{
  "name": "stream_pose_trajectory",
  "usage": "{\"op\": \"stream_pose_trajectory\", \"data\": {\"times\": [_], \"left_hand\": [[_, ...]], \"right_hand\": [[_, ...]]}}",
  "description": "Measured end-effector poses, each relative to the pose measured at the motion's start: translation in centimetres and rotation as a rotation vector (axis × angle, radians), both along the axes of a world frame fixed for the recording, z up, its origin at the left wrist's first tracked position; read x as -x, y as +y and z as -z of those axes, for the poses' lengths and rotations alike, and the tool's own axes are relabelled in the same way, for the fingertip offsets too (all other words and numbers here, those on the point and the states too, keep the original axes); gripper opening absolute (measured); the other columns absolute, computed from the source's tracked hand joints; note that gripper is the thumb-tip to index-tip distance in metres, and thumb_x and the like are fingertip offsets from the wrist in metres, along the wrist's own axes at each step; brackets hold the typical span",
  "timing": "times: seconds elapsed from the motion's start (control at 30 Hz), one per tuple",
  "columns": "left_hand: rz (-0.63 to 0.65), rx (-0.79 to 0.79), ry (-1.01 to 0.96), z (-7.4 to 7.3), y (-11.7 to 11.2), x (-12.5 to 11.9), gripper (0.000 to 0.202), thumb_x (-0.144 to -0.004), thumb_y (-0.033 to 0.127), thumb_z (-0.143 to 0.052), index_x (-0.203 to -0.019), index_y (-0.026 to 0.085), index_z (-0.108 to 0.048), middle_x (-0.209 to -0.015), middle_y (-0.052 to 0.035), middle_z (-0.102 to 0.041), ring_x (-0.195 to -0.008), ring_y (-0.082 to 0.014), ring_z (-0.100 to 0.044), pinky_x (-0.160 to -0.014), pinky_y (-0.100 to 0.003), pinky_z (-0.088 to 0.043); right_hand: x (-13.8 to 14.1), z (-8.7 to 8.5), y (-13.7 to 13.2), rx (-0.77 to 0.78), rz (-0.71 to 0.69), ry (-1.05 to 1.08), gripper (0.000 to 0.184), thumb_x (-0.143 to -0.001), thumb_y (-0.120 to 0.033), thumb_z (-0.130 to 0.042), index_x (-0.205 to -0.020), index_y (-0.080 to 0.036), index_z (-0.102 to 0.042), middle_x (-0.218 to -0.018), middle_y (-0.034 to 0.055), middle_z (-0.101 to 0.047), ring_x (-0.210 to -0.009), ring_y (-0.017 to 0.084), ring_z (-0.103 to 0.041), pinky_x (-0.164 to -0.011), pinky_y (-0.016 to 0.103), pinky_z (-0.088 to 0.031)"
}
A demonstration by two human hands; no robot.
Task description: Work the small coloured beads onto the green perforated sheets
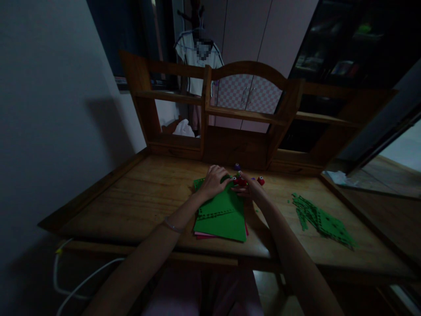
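On the desk lies a sheet of green paper (pixel 226 208), with a row of dark punched marks across its lower part. Pink and red sheets show beneath its bottom edge. My left hand (pixel 215 181) is bent over the sheet's upper left part, fingers closed on the paper near its top edge. My right hand (pixel 252 188) is at the upper right corner, its fingers round a small red craft punch (pixel 242 181), partly hidden by the fingers. Close behind stands a purple punch (pixel 237 166), and another red punch (pixel 261 180) sits to the right.
Cut green strips and punched green paper pieces (pixel 324 221) lie on the desk's right side. A wooden shelf unit (pixel 237 147) rises along the back of the wooden desk (pixel 141 197). A white cable (pixel 82 281) hangs at the lower left.
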State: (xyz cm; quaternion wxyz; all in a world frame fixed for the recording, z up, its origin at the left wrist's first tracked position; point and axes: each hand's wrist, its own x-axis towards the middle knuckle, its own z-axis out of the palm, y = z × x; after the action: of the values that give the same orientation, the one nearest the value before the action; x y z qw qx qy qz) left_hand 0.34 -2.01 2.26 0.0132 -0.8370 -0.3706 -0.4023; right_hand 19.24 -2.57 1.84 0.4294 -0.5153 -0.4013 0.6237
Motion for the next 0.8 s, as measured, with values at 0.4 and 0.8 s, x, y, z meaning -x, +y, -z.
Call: {"op": "stream_pose_trajectory", "data": {"times": [0.4, 0.8], "left_hand": [[-0.001, 0.001, 0.001, 0.12, 0.08, 0.02, 0.019, -0.084, 0.038, -0.055, -0.084, 0.020, -0.058, -0.087, -0.0023, -0.058, -0.091, -0.0191, -0.047, -0.089, -0.037, -0.035], [0.004, 0.004, 0.005, -0.07, -0.09, -0.06, 0.017, -0.084, 0.037, -0.056, -0.084, 0.020, -0.059, -0.087, -0.0027, -0.058, -0.090, -0.0192, -0.048, -0.090, -0.038, -0.035]], "right_hand": [[0.10, -0.18, 0.07, 0.024, 0.007, -0.023, 0.048, -0.074, -0.053, -0.060, -0.105, -0.016, -0.061, -0.087, 0.0113, -0.069, -0.075, 0.026, -0.068, -0.060, 0.033, -0.054], [0.11, -0.27, -0.19, 0.008, -0.007, -0.019, 0.047, -0.075, -0.053, -0.060, -0.102, -0.015, -0.061, -0.086, 0.0136, -0.069, -0.077, 0.027, -0.068, -0.062, 0.035, -0.055]]}}
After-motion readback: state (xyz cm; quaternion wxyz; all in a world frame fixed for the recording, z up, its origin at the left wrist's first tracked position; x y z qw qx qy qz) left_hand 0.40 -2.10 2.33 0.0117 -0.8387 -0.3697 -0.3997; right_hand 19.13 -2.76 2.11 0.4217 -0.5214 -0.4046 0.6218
